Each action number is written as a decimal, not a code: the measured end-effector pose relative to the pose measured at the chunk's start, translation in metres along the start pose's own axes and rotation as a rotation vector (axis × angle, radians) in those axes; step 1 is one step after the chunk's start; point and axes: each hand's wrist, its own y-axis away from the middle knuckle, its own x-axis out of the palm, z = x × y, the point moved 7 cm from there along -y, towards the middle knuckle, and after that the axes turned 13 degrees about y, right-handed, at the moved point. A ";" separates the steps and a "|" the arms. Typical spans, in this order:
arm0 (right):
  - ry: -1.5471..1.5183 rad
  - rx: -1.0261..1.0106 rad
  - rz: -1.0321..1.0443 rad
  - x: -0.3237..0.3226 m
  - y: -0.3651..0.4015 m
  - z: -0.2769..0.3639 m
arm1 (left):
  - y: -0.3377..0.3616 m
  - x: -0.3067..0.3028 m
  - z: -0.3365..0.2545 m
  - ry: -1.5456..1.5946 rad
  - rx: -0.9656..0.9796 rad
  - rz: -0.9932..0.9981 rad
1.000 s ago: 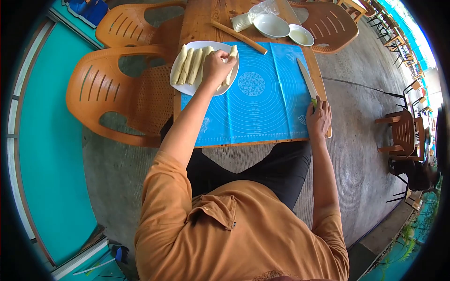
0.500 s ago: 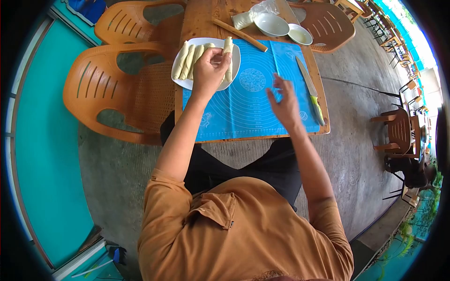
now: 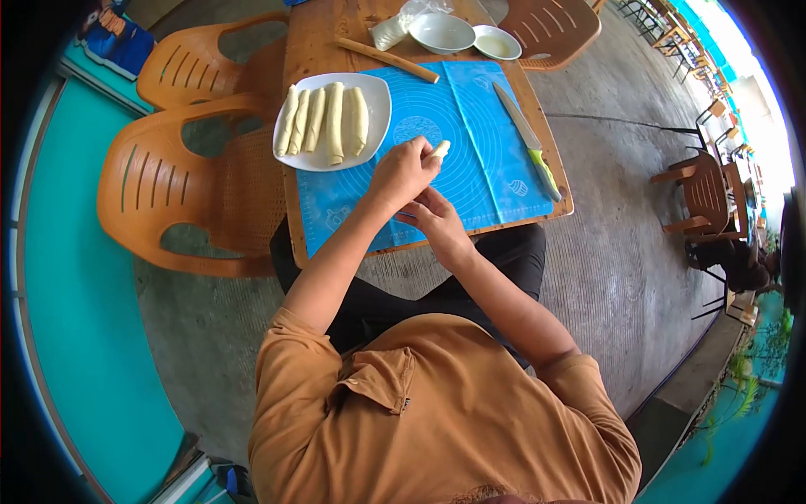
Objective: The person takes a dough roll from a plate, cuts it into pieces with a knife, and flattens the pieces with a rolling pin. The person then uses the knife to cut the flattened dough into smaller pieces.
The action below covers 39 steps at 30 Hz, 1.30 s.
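Note:
A rolled piece of dough (image 3: 439, 149) pokes out past the fingers of my left hand (image 3: 401, 175), which is closed around it above the blue mat (image 3: 378, 227). Just below and touching it is my right hand (image 3: 438, 223), its fingers bent near the roll's hidden lower end; whether they grip it I cannot tell. Several pale dough rolls (image 3: 335, 122) lie side by side on the white plate (image 3: 379, 94), left of my hands.
A knife (image 3: 527, 134) with a green handle lies along the mat's right side. Behind the mat are a wooden rolling pin (image 3: 388, 59), a plastic bag (image 3: 395, 30), a large bowl (image 3: 442, 34) and a small bowl (image 3: 497, 43). Orange chairs (image 3: 189, 172) stand at the left.
My left hand has moved from over the plate to above the mat, carrying a roll. My right hand has come in from the right to meet it. The view has shifted.

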 end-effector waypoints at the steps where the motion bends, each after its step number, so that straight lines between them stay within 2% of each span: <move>1: -0.040 0.016 -0.021 -0.004 0.001 -0.003 | -0.003 0.009 0.001 -0.075 0.041 0.020; 2: -0.046 0.014 -0.031 -0.009 0.002 -0.004 | -0.005 0.017 0.005 -0.078 0.044 0.031; 4: 0.138 0.201 -0.009 -0.017 0.006 -0.005 | -0.007 0.026 0.009 -0.180 0.055 0.029; 5: 0.130 0.199 -0.014 -0.024 0.011 0.002 | -0.007 0.032 0.015 -0.185 0.059 0.036; 7: 0.534 0.163 -0.097 -0.053 0.024 0.022 | -0.003 0.035 0.014 -0.310 0.239 -0.047; 10: 1.240 -0.449 -0.686 -0.116 0.042 0.068 | 0.003 0.036 0.018 -0.325 0.232 -0.043; 11: 1.383 -0.435 -0.805 -0.131 0.045 0.085 | 0.005 0.039 0.020 -0.327 0.229 -0.038; 13: 1.590 -0.368 -0.928 -0.173 0.037 0.079 | 0.007 0.036 0.015 -0.317 0.326 -0.179; 14: 1.590 -0.366 -0.930 -0.188 0.035 0.076 | 0.007 0.037 0.013 -0.317 0.327 -0.177; 16: 1.713 -0.211 -0.892 -0.212 0.027 0.066 | 0.007 0.039 0.012 -0.295 0.296 -0.160; 23: 1.721 -0.140 -0.881 -0.242 0.011 0.060 | 0.010 0.041 0.010 -0.277 0.256 -0.190; 25: 1.734 -0.128 -0.886 -0.248 0.007 0.060 | 0.012 0.035 0.010 -0.192 0.254 -0.292; 28: 1.780 -0.148 -0.842 -0.254 0.002 0.054 | 0.011 0.035 0.014 -0.209 0.239 -0.223; 30: 1.719 -0.245 -0.857 -0.255 0.003 0.052 | 0.009 0.034 0.017 -0.186 0.233 -0.238; 34: 1.532 -0.180 -0.769 -0.207 0.055 0.081 | 0.010 0.032 0.015 -0.152 0.190 -0.218; 36: 1.229 -0.392 -0.576 -0.171 0.087 0.082 | 0.010 0.032 0.018 -0.132 0.197 -0.218; 39: 1.193 -0.340 -0.430 -0.125 0.123 0.071 | 0.008 0.032 0.020 -0.106 0.204 -0.208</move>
